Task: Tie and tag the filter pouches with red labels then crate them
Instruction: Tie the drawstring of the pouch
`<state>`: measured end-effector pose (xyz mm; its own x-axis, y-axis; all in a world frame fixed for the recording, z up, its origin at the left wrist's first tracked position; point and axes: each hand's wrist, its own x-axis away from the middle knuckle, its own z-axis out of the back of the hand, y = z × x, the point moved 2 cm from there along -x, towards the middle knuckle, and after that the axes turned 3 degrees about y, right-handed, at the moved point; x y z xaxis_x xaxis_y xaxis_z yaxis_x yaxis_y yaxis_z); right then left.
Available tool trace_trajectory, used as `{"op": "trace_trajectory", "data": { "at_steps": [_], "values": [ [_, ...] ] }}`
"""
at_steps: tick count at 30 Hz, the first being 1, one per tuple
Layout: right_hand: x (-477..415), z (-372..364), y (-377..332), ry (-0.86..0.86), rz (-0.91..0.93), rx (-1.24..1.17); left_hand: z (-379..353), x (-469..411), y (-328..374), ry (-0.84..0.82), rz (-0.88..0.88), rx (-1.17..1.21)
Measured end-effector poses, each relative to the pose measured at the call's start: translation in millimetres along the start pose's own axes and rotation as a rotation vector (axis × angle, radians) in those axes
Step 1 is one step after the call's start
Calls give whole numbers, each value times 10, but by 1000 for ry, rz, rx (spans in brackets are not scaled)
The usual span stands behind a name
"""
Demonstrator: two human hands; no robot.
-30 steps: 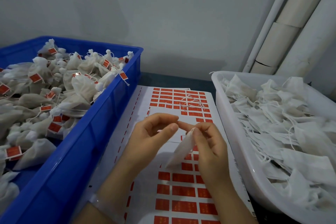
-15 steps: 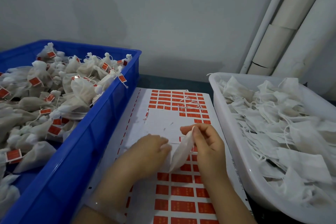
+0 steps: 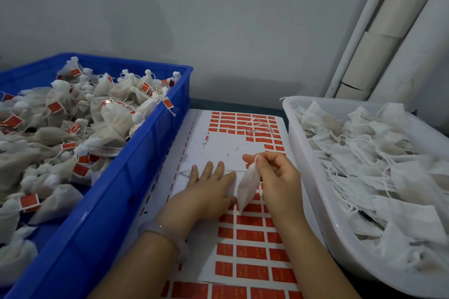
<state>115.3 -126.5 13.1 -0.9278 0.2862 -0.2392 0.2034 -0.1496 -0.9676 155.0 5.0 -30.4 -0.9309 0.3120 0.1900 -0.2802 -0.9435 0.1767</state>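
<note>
Blue crate [image 3: 121, 189] is heaped with tagged pouches [image 3: 109, 116]; white tub [image 3: 306, 160] is full of untagged pouches [image 3: 364, 153], so much is judged left. 1 pouch [image 3: 246, 187] is pinched in right grip [image 3: 279, 177]; left grip [image 3: 209, 189] is laid flat, empty, on label sheet [image 3: 223, 143].

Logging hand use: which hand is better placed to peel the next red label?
Probably left. The left hand lies flat on the white label sheet beside red rectangular labels, holding nothing; the right hand pinches the white fabric filter pouch.
</note>
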Motion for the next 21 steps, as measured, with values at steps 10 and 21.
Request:
{"op": "trace_trajectory", "data": {
  "at_steps": [10,21],
  "values": [
    [163,21,33,-32,142,70,323,344,86,567,-114,835],
    [278,9,-31,-77,141,44,341,501,232,446,-170,1253]
  ]
}}
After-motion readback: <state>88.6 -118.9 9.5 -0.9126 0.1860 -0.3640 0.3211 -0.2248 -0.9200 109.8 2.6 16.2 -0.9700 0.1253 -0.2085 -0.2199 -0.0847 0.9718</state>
